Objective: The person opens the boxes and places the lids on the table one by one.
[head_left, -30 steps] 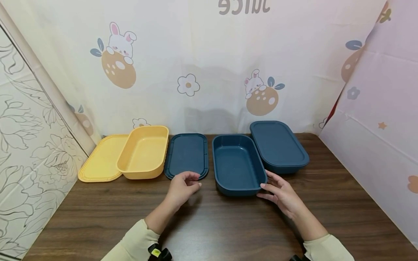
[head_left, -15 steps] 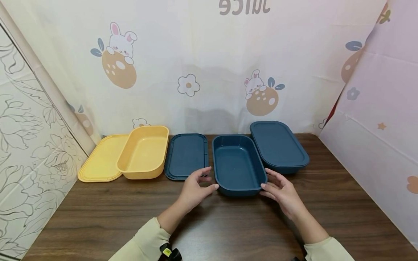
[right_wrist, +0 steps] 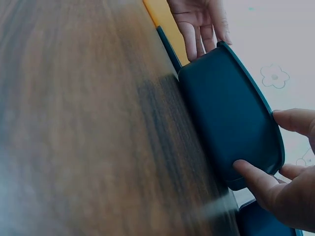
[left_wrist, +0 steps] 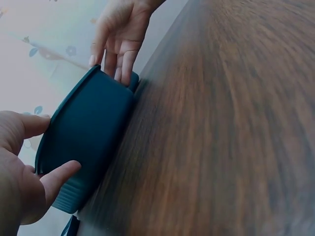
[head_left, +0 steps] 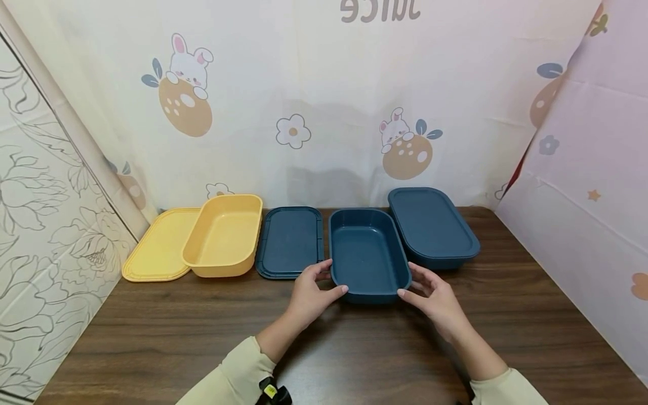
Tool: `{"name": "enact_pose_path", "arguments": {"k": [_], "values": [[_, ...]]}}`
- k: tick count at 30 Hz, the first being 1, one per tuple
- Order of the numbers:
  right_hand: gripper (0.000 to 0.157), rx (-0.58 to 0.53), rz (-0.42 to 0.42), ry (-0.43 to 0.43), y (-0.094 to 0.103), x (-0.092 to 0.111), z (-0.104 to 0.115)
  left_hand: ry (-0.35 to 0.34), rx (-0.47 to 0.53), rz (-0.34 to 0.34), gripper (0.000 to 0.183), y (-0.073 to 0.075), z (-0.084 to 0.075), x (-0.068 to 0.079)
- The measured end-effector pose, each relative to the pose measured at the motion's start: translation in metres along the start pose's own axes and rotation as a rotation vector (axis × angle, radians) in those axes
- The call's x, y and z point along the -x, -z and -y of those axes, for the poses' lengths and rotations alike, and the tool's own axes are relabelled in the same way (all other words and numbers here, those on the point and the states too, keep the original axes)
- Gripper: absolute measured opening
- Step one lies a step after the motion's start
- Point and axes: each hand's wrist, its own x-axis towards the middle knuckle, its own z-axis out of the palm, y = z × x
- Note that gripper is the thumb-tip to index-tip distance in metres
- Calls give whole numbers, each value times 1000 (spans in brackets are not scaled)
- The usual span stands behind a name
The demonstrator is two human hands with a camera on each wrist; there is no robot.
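Note:
A dark blue rectangular food container (head_left: 369, 253) without a lid sits on the table at mid-right in the head view. My left hand (head_left: 310, 295) holds its near left corner, thumb at the front rim and fingers along the left side. At the near right corner my right hand (head_left: 436, 298) holds it the same way. Both wrist views show the container's outer wall (left_wrist: 91, 123) between the two hands, with fingertips touching the wall and rim. Left of the container, a flat dark blue lid (head_left: 291, 242) lies by my left fingers.
To the right stands another dark blue container (head_left: 432, 225) with its lid on. An open yellow container (head_left: 223, 236) and a yellow lid (head_left: 157, 247) are at the left. Patterned cloth (head_left: 329, 84) hangs behind the wooden table (head_left: 167, 337).
My left hand has moved right from beside the blue lid to the container's near left corner. My right hand stays at the right corner; the container's near end has shifted slightly left.

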Motion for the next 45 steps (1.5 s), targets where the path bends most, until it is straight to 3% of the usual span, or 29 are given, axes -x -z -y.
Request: {"name": "enact_pose_path", "arguments": {"k": [23,45], "values": [[74,-23,38,3,-7,-15,0,10,35,-45,69,3,4,-8],[73,-59,52,26,-15,-27,2,83,55,-37,68,9,7,-20]]}}
